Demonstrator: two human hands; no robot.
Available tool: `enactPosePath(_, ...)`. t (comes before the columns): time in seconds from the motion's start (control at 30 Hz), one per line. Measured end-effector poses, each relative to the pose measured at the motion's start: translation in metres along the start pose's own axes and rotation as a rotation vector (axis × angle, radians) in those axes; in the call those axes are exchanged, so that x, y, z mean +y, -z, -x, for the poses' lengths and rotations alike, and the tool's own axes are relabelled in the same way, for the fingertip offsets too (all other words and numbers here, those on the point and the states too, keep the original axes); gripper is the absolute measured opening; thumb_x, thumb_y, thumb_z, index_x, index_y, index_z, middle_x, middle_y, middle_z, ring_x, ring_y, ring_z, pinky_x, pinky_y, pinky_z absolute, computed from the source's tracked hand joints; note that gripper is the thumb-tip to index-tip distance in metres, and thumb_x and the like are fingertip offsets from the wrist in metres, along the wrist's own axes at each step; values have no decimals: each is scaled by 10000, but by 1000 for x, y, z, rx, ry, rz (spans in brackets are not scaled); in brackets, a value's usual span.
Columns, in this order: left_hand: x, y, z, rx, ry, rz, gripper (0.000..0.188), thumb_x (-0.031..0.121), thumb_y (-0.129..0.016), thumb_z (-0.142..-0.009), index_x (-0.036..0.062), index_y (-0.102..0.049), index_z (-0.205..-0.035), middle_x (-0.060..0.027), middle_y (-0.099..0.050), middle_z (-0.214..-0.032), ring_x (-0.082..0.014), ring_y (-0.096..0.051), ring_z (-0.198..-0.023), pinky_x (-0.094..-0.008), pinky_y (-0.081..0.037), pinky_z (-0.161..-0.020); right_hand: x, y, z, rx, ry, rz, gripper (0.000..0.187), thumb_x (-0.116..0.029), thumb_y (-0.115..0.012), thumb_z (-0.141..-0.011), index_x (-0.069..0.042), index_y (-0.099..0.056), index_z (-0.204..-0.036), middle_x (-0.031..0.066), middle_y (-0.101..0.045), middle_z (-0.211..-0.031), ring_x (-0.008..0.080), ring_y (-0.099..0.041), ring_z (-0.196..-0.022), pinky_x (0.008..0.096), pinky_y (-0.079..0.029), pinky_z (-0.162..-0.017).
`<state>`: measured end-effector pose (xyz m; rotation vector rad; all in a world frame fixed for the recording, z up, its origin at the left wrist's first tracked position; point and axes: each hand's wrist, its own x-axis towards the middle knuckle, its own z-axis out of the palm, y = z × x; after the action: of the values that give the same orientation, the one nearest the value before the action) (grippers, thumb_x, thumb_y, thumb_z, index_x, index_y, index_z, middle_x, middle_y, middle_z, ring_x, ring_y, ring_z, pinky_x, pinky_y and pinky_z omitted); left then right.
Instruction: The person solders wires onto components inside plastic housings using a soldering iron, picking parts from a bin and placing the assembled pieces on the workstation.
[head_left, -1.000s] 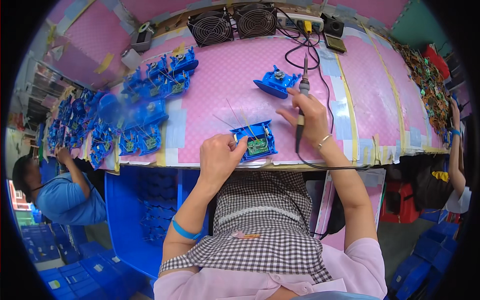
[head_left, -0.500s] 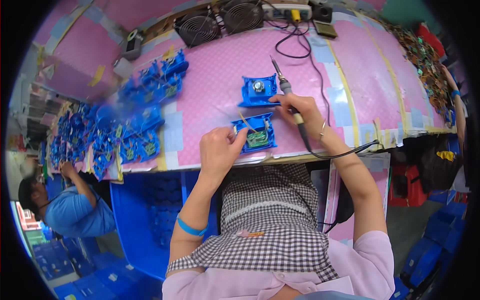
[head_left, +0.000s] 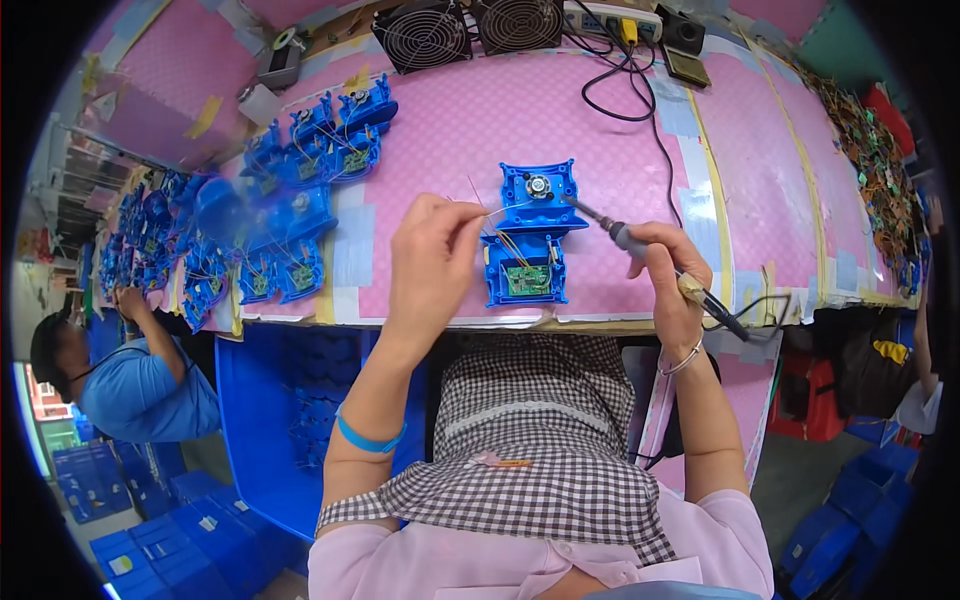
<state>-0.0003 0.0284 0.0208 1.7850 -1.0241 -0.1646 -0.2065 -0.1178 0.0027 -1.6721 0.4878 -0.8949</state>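
Observation:
Two blue plastic housings lie on the pink work surface in front of me, one behind the other. The far housing (head_left: 560, 215) carries a small round speaker (head_left: 539, 187). Inside the near housing (head_left: 494, 283) sits a green circuit board (head_left: 527, 280) with yellowish wires running from it. My left hand (head_left: 432, 265) is closed at the left of both, thumb and finger pinching a thin pale wire (head_left: 508, 209). In my right hand (head_left: 672, 275) is a soldering iron (head_left: 622, 237), its tip pointing left at the far housing's right side. Whether the tip touches is hard to tell.
Wired blue housings (head_left: 300, 205) crowd the left of the table. Two fans (head_left: 425, 38), a power strip (head_left: 600, 22) and cables stand along the back. Loose wired parts (head_left: 850, 150) lie far right. A person (head_left: 140, 380) works at left; a blue bin (head_left: 270, 430) stands below the table.
The housings now lie close together, the far one turned to face me. My left hand has risen from the near housing to a wire. My right hand has swung the iron's tip down leftward.

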Motion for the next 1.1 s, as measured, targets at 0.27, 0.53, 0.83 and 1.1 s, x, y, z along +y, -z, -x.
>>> enactPosePath(0.27,10,-16,-12,-82,-29,-198,79,16,-647,-780,-8,-690,-842,-120,-556,-721,-240,-563,-654,-348,-439,-575,5,-10,-6,-4,-71,-8,251,-167,-524,-963,38,-651,-1032,99,-632,-874,130,-581,-680,253,-470,-639)
enactPosePath(0.53,3,-22,-15,-43,-135,-305,83,38,-680,-767,13,-709,-841,-94,-534,-660,-188,-525,-580,-325,-403,-524,14,-10,-9,-30,2,19,212,-117,-533,-948,38,-653,-1030,106,-641,-869,129,-588,-674,245,-475,-627)
enactPosePath(0.83,3,-26,-16,-48,-131,-301,82,18,-668,-760,4,-697,-835,-106,-551,-667,-202,-547,-591,-328,-419,-533,0,-13,-6,-83,165,271,183,26,-639,-802,11,-682,-980,124,-677,-856,164,-650,-734,257,-502,-644)
enactPosePath(1.1,11,-27,-12,-42,-175,-285,116,7,-664,-766,9,-682,-881,-102,-571,-717,-209,-566,-600,-328,-443,-544,-2,4,-9,15,240,259,157,29,-635,-790,35,-661,-944,97,-659,-814,130,-595,-660,240,-463,-590)
